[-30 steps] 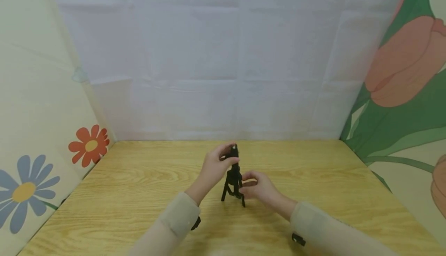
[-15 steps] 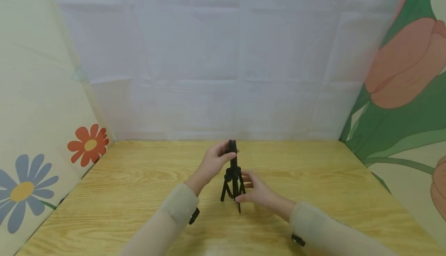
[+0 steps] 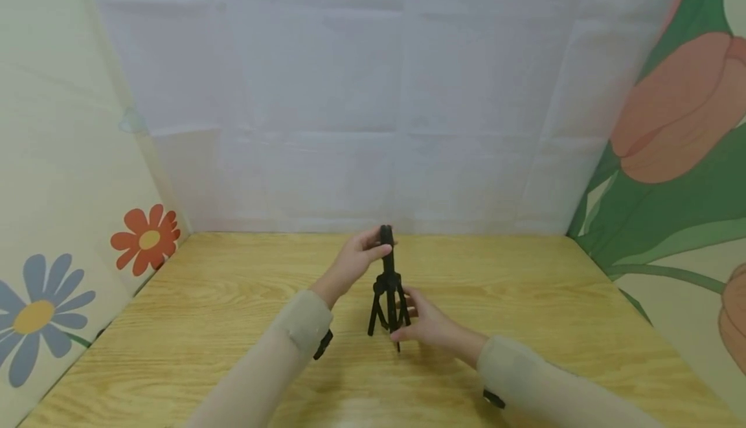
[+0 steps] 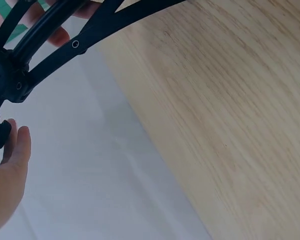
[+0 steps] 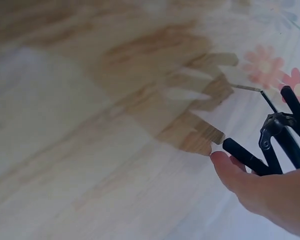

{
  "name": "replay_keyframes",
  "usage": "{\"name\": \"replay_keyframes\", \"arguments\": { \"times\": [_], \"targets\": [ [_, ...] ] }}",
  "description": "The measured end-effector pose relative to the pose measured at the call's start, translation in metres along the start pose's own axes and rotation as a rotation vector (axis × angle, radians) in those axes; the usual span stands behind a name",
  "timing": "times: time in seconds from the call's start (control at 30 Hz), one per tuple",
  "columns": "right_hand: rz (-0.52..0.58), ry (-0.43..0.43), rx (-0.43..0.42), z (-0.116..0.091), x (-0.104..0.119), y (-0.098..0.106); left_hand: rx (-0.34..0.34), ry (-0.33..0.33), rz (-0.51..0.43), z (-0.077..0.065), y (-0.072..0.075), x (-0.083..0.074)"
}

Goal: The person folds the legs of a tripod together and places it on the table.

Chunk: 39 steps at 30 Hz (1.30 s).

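A small black tripod (image 3: 387,283) is upright on the wooden table, its legs spread apart. Around the upper column, my left hand (image 3: 352,259) grips with the thumb in front and the fingers behind. Lower down, my right hand (image 3: 432,322) pinches one of the legs from the right side. In the left wrist view, the tripod's hub and braced legs (image 4: 65,57) show, with a small dark knob (image 4: 1,134) beside the left fingers. The right wrist view has the right thumb (image 5: 225,167) close against the end of a leg (image 5: 247,157).
The wooden table (image 3: 233,331) ends at a white cloth backdrop (image 3: 320,175). Flower-printed panels stand on both sides, with a red flower (image 3: 148,240) on the left and a large tulip (image 3: 670,114) on the right. A dark strap piece (image 3: 322,344) sits at the left cuff.
The tripod has turned and its top stands slightly farther back and straighter. My left hand has shifted up with it. My right thumb has moved lower, round to the front leg.
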State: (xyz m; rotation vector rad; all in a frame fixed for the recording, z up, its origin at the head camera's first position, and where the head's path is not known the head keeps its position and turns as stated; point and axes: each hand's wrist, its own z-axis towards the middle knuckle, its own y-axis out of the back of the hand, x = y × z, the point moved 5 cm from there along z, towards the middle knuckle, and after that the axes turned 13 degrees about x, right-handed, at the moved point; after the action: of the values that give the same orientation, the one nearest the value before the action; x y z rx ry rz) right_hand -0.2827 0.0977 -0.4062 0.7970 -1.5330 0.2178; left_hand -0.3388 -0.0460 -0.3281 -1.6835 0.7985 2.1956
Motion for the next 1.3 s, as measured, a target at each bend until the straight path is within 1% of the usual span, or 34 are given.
{"name": "replay_keyframes", "arguments": {
  "times": [0.17,0.33,0.47,0.67,0.83,1.07,1.2,1.3],
  "targets": [
    [-0.027,-0.006,-0.004,0.002,0.000,0.002,-0.002,0.024,-0.005,0.005,0.004,0.003],
    [-0.065,-0.009,0.006,0.005,-0.002,0.003,-0.016,0.038,-0.048,0.008,0.005,0.006],
    [-0.058,-0.009,0.024,0.006,-0.003,0.003,-0.036,0.045,-0.053,0.008,0.006,0.008],
    [-0.025,0.027,0.052,0.008,-0.004,0.003,-0.064,0.039,-0.050,0.011,0.007,0.013],
    [-0.039,0.036,0.055,0.009,-0.005,0.004,-0.082,0.046,-0.046,0.011,0.007,0.015],
    [-0.089,-0.002,0.062,0.011,-0.010,0.005,-0.106,0.048,-0.096,0.012,0.009,0.018],
    [-0.103,-0.004,0.071,0.012,-0.011,0.006,-0.117,0.054,-0.101,0.011,0.009,0.017],
    [-0.122,-0.014,0.063,0.013,-0.012,0.007,-0.128,0.073,-0.093,0.011,0.008,0.015]
  ]
}}
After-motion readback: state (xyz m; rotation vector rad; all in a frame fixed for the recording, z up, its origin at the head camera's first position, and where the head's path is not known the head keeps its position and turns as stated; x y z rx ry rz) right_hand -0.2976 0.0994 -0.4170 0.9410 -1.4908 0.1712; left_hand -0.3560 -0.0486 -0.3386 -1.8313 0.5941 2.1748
